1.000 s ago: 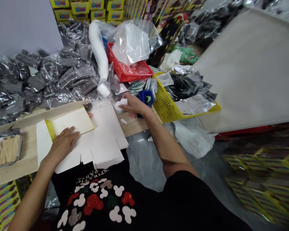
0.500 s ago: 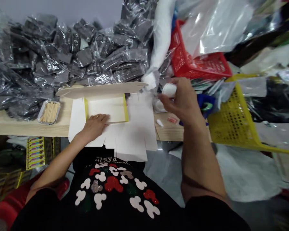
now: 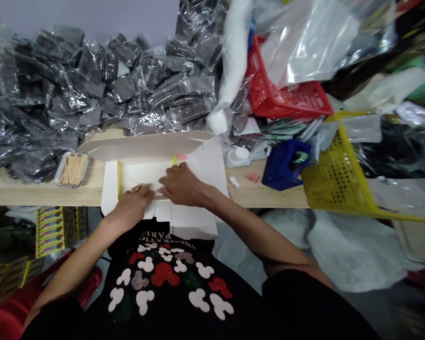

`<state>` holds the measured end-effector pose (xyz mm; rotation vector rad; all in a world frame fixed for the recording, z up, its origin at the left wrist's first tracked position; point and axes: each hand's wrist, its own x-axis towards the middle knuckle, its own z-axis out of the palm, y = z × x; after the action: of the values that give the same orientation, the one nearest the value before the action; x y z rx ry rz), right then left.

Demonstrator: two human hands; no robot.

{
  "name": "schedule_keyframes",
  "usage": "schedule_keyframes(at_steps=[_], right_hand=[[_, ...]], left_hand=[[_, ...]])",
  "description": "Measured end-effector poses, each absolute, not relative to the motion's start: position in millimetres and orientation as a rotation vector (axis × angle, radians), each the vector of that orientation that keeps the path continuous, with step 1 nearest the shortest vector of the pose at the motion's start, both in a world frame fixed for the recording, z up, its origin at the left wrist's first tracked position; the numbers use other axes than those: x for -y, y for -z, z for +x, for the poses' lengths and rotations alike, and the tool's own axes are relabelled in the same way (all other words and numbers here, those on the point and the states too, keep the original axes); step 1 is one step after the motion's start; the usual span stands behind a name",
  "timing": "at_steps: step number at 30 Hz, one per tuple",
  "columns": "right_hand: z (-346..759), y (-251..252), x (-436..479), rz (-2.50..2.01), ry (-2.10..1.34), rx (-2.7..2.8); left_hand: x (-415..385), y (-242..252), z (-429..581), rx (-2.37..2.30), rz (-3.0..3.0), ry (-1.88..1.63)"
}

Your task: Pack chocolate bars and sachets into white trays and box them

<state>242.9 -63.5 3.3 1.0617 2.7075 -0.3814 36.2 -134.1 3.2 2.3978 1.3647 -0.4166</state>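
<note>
A white cardboard box (image 3: 205, 182) with yellow inner edges lies unfolded on the wooden table in front of me. My left hand (image 3: 134, 200) is at its front edge, left of the middle; its fingertips are blurred and I cannot make out what they hold. Close beside it, my right hand (image 3: 180, 184) rests over the box's right part with fingers bent together; anything between them is hidden. A round white lid (image 3: 241, 153) sits on the table to the right of the box.
Grey pieces in clear wrapping (image 3: 127, 89) are heaped behind the box. To the left stands a tray of wooden sticks (image 3: 72, 170). On the right are a blue tape dispenser (image 3: 281, 165), a red basket (image 3: 262, 89) and a yellow basket (image 3: 336, 174).
My right hand has let go of the round white lid and moved left to the box. My left hand has shifted slightly down toward the front edge, its fingers now drawn together.
</note>
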Motion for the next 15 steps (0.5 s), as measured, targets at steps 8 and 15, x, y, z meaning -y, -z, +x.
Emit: schedule_keyframes(at_steps=[8, 15], right_hand=[[297, -27, 63, 1.462, 0.505, -2.912], [402, -11, 60, 2.187, 0.327, -2.025]], left_hand=[[99, 7, 32, -1.415, 2.477, 0.365], [97, 7, 29, -1.487, 2.498, 0.326]])
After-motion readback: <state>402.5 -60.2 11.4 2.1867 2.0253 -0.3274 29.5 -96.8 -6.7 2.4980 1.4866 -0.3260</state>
